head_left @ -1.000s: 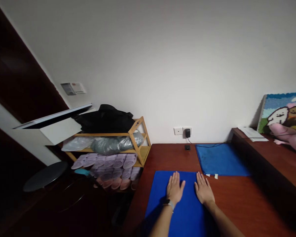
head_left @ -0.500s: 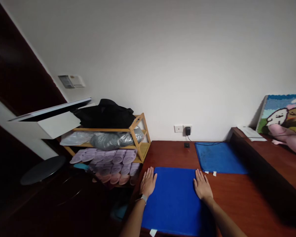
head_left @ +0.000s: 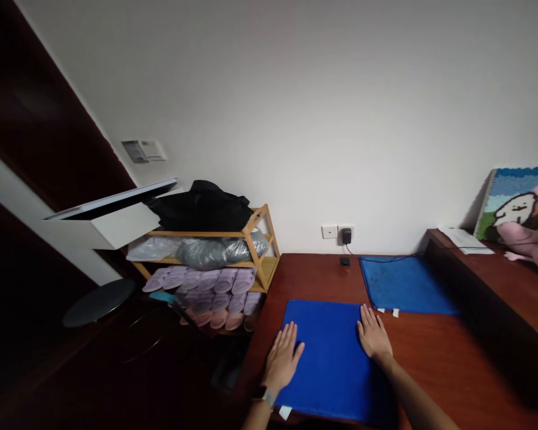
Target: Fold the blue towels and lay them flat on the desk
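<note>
A bright blue cloth (head_left: 329, 358) lies spread flat on the reddish-brown wooden table (head_left: 314, 275), a white tag at its near left edge. Flat on its left edge rests my left hand (head_left: 283, 358), fingers stretched out and a watch on the wrist. My right hand (head_left: 375, 334) lies flat at the cloth's far right corner, fingers extended. Neither hand grips anything. Farther back to the right is a second blue cloth (head_left: 406, 283), darker and stained, with white tags on its near edge.
Left of the table stands a wooden rack (head_left: 266, 251) with a black bag (head_left: 206, 206), plastic-wrapped bundles and several slippers (head_left: 219, 280). A black adapter (head_left: 347, 236) is plugged into the wall, its cable crossing the table. A raised ledge at right holds a pink plush toy (head_left: 531, 245).
My left hand has slid toward me along the cloth's left edge, away from the far corner. My right hand stays at the far right corner. The view has shifted slightly left.
</note>
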Available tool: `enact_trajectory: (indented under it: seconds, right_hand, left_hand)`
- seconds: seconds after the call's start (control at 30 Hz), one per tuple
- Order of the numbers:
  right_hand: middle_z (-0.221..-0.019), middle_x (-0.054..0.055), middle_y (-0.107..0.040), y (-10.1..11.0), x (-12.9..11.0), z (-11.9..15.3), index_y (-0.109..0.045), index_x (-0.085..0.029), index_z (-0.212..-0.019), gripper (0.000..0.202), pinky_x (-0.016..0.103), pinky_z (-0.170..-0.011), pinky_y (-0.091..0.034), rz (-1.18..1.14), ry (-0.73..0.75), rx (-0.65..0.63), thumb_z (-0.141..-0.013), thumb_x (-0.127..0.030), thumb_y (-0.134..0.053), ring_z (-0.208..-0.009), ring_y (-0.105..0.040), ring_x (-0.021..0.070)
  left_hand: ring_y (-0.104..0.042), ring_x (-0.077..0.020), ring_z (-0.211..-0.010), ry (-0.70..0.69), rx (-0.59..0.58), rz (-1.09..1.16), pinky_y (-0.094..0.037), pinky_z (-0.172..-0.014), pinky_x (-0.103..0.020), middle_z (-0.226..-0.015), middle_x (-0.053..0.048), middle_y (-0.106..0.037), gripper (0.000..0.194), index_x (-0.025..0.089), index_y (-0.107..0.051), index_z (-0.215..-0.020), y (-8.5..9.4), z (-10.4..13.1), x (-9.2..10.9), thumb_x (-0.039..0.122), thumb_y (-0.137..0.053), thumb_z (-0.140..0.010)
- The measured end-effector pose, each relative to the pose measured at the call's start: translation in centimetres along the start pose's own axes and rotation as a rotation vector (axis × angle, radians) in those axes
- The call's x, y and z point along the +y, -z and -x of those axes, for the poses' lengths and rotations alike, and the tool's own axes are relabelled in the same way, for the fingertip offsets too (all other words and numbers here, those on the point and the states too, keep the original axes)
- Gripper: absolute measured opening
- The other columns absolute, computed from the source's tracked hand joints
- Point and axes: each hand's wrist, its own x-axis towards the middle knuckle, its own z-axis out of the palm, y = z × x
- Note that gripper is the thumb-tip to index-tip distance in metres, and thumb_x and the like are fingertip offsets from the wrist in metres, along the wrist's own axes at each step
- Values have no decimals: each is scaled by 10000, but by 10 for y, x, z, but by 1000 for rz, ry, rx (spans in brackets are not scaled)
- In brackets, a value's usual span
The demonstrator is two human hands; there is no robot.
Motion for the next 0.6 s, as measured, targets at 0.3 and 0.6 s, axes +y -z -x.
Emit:
enact_trajectory:
  seconds: [0.3,0.6]
  right_hand:
    - [-1708,45,-213,-6,4,-1,-221,-140,-1629,687,401,-1276,-134,-153,16,59,-1023,-452,-133,-1573,-159,188]
    - [-1683,14,-291,30,102,-32,-438,-373,-1540,563,567,-1236,-131,-2,-200,277,-1013,-518,-303,-1545,-197,324]
  left_hand:
    - [-316,-214,-1529,130,69,25,-292,-1268,-472,-1650,-50,-369,598,224,-320,-1602,16,24,-54,486,-254,-1069]
    - [-361,-208,-1514,105,96,82,-327,-1251,-494,-1628,37,-426,532,385,-326,-1584,26,22,-56,478,-332,-1059]
